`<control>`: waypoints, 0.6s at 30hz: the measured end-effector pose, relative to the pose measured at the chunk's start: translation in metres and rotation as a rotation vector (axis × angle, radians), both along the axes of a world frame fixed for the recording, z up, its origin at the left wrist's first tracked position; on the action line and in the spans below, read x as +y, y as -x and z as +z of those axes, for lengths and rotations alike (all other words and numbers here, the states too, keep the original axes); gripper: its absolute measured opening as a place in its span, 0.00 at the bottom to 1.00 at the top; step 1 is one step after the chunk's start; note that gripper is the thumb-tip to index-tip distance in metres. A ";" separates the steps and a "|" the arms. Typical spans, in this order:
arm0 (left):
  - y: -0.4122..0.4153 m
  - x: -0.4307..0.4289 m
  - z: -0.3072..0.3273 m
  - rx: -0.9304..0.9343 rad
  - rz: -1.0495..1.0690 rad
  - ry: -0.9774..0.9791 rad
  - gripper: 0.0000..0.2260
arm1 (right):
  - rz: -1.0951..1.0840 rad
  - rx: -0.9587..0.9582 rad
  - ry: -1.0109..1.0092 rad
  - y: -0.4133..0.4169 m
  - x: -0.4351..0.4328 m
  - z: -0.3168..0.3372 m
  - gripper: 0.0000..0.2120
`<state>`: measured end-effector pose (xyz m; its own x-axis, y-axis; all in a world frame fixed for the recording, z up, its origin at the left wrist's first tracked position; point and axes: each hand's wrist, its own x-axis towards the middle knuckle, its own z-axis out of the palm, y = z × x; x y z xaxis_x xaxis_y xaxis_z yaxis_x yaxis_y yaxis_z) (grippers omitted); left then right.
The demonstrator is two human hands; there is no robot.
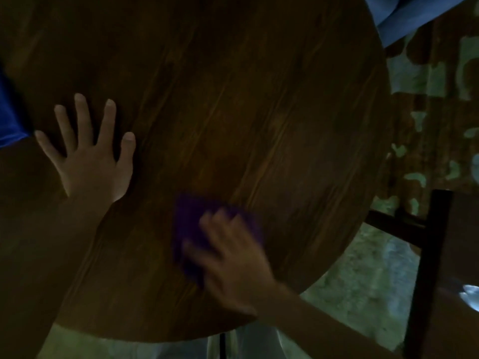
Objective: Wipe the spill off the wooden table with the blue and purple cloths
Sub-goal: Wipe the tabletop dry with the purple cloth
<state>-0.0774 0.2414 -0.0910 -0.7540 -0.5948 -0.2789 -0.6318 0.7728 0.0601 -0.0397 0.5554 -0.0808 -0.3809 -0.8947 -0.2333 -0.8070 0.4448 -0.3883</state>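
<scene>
A round dark wooden table (233,104) fills most of the view. My right hand (233,260) presses flat on a purple cloth (189,224) near the table's front edge; hand and cloth are motion-blurred. My left hand (90,156) lies flat on the wood at the left, fingers spread, holding nothing. A blue cloth (10,117) sits at the left edge of the view, just beyond my left thumb and mostly cut off. No spill can be made out in the dim light.
A dark wooden chair frame (427,255) stands close to the table's right side. Grey-blue fabric (404,16) hangs at the top right. A mottled floor (363,294) shows beyond the table's rim.
</scene>
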 end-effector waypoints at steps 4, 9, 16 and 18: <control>0.002 0.003 0.001 0.000 0.005 -0.006 0.29 | 0.736 -0.017 0.047 0.042 0.029 -0.003 0.31; 0.005 0.001 0.005 -0.027 -0.008 -0.010 0.29 | -0.235 0.284 0.004 0.263 0.027 -0.013 0.30; 0.000 -0.004 0.003 -0.053 -0.022 -0.017 0.29 | -0.697 0.301 -0.063 0.335 -0.115 -0.013 0.31; -0.001 -0.005 0.003 -0.064 -0.014 -0.013 0.29 | -0.163 0.350 0.067 0.267 -0.141 -0.019 0.31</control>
